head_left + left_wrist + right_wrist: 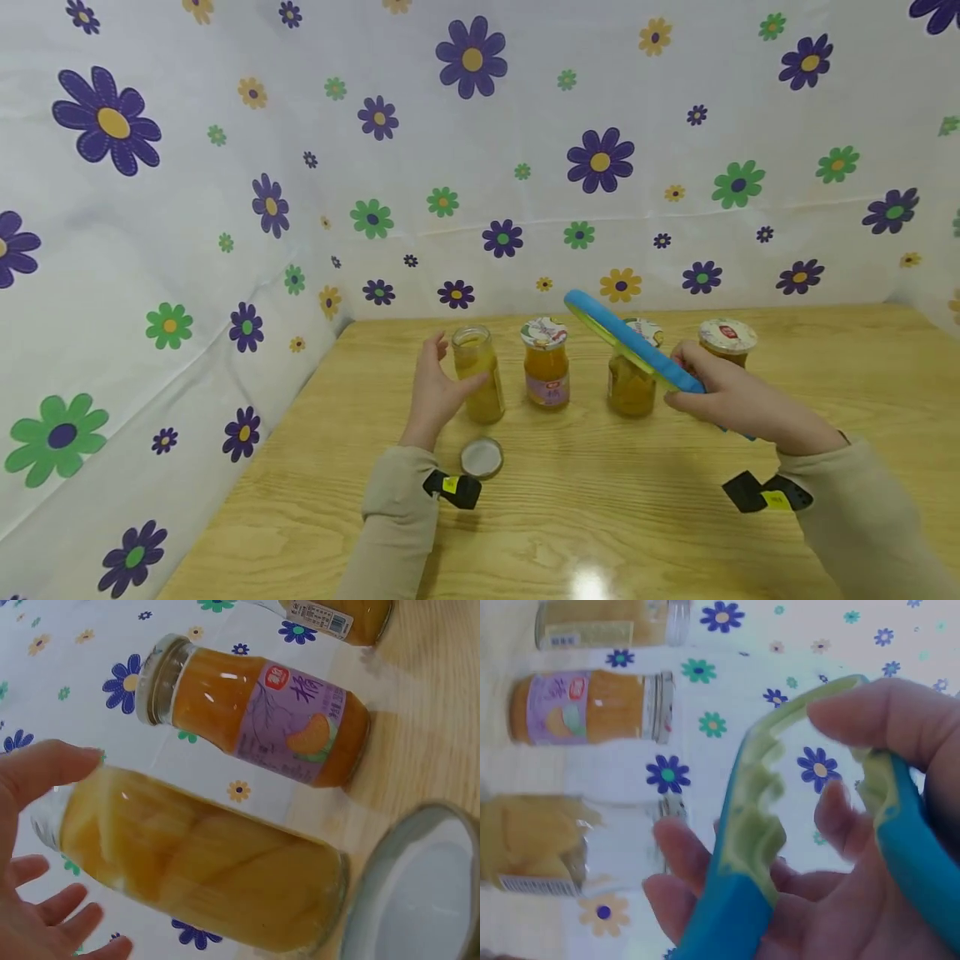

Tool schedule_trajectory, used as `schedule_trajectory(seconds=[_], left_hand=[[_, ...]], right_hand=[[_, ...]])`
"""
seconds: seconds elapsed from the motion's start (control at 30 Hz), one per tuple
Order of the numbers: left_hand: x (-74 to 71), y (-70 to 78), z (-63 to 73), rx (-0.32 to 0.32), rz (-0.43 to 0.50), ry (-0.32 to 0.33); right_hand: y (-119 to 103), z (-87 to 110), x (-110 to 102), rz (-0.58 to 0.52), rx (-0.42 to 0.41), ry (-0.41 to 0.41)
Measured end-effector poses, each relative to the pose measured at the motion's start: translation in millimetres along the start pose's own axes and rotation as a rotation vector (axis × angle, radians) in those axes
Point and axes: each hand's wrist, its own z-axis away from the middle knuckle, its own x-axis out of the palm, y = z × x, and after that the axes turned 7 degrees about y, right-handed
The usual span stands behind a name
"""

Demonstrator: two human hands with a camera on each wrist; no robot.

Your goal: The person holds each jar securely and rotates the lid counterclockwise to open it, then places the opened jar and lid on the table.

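Note:
My left hand is spread beside a tall lidless jar of yellow fruit, thumb across its near side. In the left wrist view the fingers stand apart from the glass; whether the thumb touches it I cannot tell. A loose lid lies in front of that jar, pale inside up. My right hand holds a blue jar opener with a green toothed inner edge, raised in front of a capped jar. The right wrist view shows the opener's two arms spread apart.
Between these two jars stands a capped jar of orange fruit with a purple label. Another capped jar stands at the right, partly behind my right hand. The wooden table ends at a flower-printed cloth behind and at the left.

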Motion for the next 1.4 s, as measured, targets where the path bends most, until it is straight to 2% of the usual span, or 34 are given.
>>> schedule_trajectory(seconds=[0.07, 0.13, 0.27, 0.37, 0.47, 0.53, 0.57, 0.7, 0.8, 0.93, 1.1, 1.27, 1.4], left_hand=[[0.7, 5.9, 2.5, 0.040, 0.005, 0.053], [2.1, 12.9, 5.5, 0.107, 0.012, 0.109], [7.5, 27.2, 13.3, 0.291, 0.046, 0.201], [16.1, 34.0, 18.6, 0.418, 0.069, 0.223], [29.4, 38.5, 22.3, 0.468, 0.061, 0.191], [39.7, 41.7, 23.8, 0.438, 0.035, 0.143], [45.0, 43.6, 24.1, 0.400, 0.021, 0.111], [65.7, 48.2, 20.9, 0.199, -0.021, -0.008], [78.1, 45.1, 14.9, 0.060, -0.015, -0.044], [86.9, 36.2, 7.6, -0.048, 0.042, -0.057], [91.2, 29.9, 2.2, -0.107, 0.077, -0.088], [93.7, 29.0, -0.8, -0.079, 0.070, -0.107], [95.9, 29.9, -1.6, -0.059, 0.064, -0.136]], right_hand=[[-1.3, 0.5, -2.6, 0.005, -0.005, 0.036], [-2.1, 0.7, -4.1, 0.015, -0.019, 0.067], [-3.1, 0.3, -5.5, 0.010, -0.008, 0.088], [-3.4, -0.7, -5.7, 0.012, 0.005, 0.104], [-2.9, -1.6, -6.1, 0.020, 0.023, 0.120], [-2.5, -1.7, -6.7, 0.009, 0.039, 0.126], [-2.1, -1.6, -7.1, 0.007, 0.046, 0.130], [-1.4, -0.8, -8.5, -0.013, 0.063, 0.141], [-2.1, -0.1, -8.2, -0.006, 0.069, 0.151], [-2.6, -0.2, -7.0, -0.002, 0.076, 0.155], [-2.4, 0.1, -7.8, 0.003, 0.067, 0.159], [-1.3, 0.6, -10.6, 0.013, 0.052, 0.160], [1.6, 0.6, -13.0, 0.078, 0.022, 0.185]])
